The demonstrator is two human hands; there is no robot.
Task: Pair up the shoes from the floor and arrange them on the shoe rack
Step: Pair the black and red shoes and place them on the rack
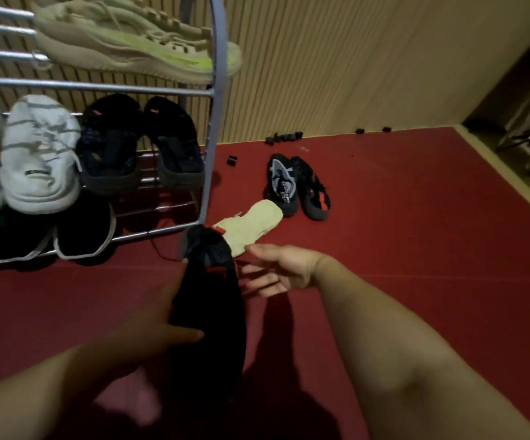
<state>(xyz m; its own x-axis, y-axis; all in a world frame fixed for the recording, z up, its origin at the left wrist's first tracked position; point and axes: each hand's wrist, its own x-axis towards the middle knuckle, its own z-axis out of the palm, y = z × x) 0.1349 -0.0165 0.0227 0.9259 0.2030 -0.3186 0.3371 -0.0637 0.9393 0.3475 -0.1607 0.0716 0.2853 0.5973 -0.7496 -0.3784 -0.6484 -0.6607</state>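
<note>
My left hand [162, 322] is nearest to me. It holds the black shoe [213, 300] off the floor [416, 249], thumb across its near part and a finger laid along its left side. The shoe's long axis runs almost straight away from me, the far end tipped a little left toward the foot of the shoe rack [214, 106]. It is too dark for me to tell heel from toe.

Just right of the shoe's far half is my right hand [278, 271], fingers spread and holding nothing, palm turned toward the shoe but apart from it.

Just past the shoe's far end lies a pale beige shoe [254, 225] on the floor, sole up as far as I can tell, its length slanting from near-left to far-right. My right hand is the nearer one to it. What looks like its mate, the beige sneaker [137, 42], sits on the rack's top shelf.

Beyond that, a dark pair [298, 188] stands side by side on the floor.

On the rack ahead-left, the bottom shelf carries black shoes with white soles [83, 230] and has bare bars at its right end. I judge that gap the natural spot for what I hold, a short swing forward and left.
</note>
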